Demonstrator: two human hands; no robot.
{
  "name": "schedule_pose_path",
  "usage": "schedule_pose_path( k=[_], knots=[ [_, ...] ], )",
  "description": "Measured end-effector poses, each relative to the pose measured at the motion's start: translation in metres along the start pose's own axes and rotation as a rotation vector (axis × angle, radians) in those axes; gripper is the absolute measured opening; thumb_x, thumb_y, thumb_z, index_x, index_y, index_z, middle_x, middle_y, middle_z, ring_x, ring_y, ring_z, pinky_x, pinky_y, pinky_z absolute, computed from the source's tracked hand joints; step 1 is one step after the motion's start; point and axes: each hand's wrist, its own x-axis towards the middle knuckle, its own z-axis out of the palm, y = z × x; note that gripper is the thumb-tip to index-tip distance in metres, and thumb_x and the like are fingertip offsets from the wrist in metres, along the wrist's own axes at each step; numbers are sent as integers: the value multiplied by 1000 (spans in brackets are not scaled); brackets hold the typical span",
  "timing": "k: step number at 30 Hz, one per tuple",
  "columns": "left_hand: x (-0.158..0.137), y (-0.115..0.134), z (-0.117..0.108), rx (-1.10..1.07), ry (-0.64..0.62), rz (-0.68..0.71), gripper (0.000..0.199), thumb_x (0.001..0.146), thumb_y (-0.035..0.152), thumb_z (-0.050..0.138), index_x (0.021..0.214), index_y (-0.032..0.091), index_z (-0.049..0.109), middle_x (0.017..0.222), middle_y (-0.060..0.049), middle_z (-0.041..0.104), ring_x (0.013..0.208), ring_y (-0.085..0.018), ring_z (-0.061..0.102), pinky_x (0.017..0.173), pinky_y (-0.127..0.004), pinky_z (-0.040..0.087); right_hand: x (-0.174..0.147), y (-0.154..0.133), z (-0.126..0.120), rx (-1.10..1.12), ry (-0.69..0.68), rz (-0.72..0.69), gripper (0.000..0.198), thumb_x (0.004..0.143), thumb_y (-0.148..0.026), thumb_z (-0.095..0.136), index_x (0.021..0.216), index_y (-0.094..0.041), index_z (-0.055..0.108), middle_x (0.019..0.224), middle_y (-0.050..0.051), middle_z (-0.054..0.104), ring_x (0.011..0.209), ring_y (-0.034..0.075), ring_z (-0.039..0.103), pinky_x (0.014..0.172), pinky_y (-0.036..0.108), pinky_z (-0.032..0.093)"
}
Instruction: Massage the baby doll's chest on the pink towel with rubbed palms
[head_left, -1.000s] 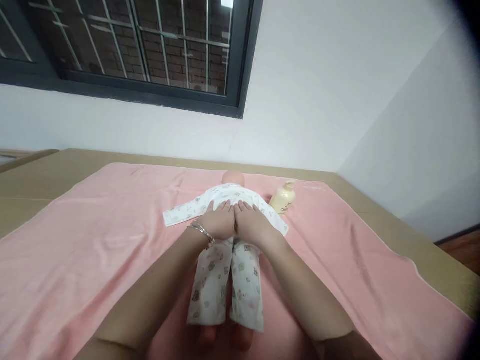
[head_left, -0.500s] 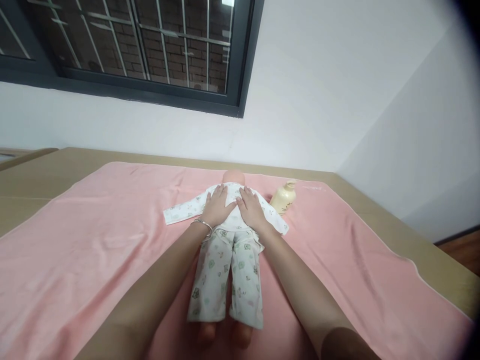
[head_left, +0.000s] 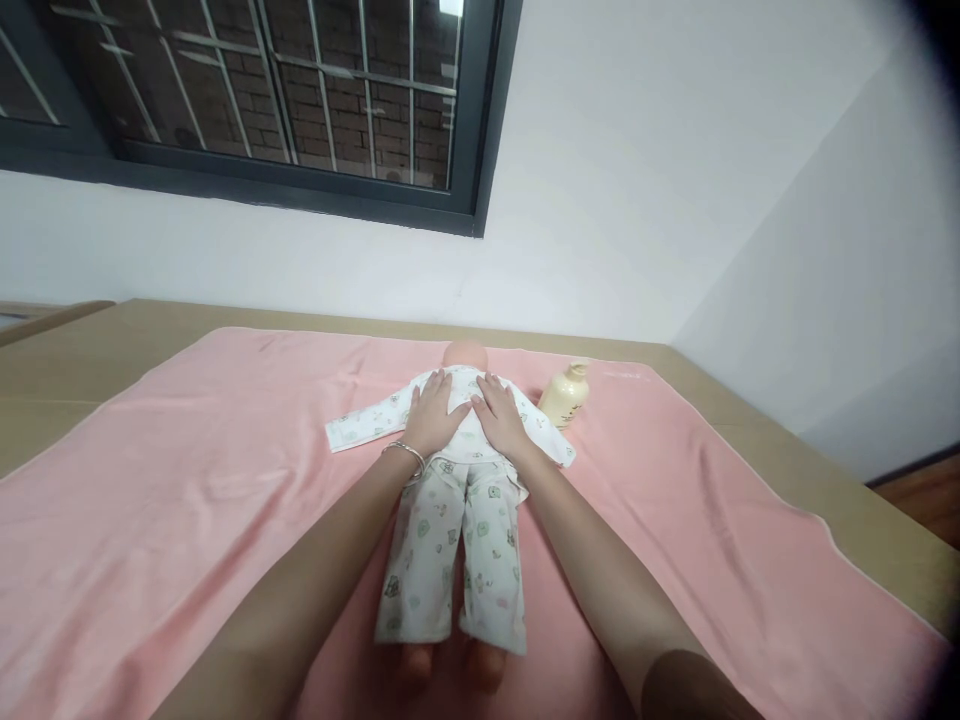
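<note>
A baby doll in a white patterned top and trousers lies stretched out on a pink cloth, head away from me and feet towards me. Its face does not show. My left hand rests flat on the left side of the doll's upper body, fingers extended, a bracelet at the wrist. On the right side my right hand lies the same way, palm down and fingers out. The two thumbs point towards each other over the middle of the top. Both sleeves spread outwards.
A cream pump bottle leans on the cloth just beyond the doll's right-hand sleeve. The cloth covers much of a tan tabletop. Behind it stands a white wall with a dark-framed, barred window.
Both hands stay in place on the doll's upper body. The whole view has shifted very slightly; nothing else has visibly moved.
</note>
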Motion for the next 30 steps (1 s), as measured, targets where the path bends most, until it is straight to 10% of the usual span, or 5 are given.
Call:
schedule_pose_path(
  k=[7, 17, 30],
  knots=[
    [-1, 3, -8, 49, -50, 36, 65, 98, 47, 28, 154, 13, 27, 164, -11, 17, 152, -23, 9, 122, -48, 7, 1, 4, -8, -44, -54, -81, 62, 101, -49, 27, 152, -14, 33, 161, 12, 23, 151, 21, 13, 122, 47, 7],
    [-22, 20, -59, 266, -601, 226, 85, 84, 35, 52, 156, 11, 15, 164, -16, 6, 151, -29, 7, 120, -46, 18, -22, -58, -36, -375, -425, 53, 68, 98, -35, 40, 156, -5, 20, 162, 20, 13, 149, 35, 15, 118, 47, 21],
    [9, -9, -15, 34, -54, 50, 64, 99, 50, 25, 152, 13, 29, 163, -15, 18, 152, -24, 11, 121, -48, 12, 6, -4, -16, -126, -92, 2, 64, 102, -51, 24, 153, -12, 30, 162, 15, 18, 152, 25, 9, 121, 48, 6]
  ],
)
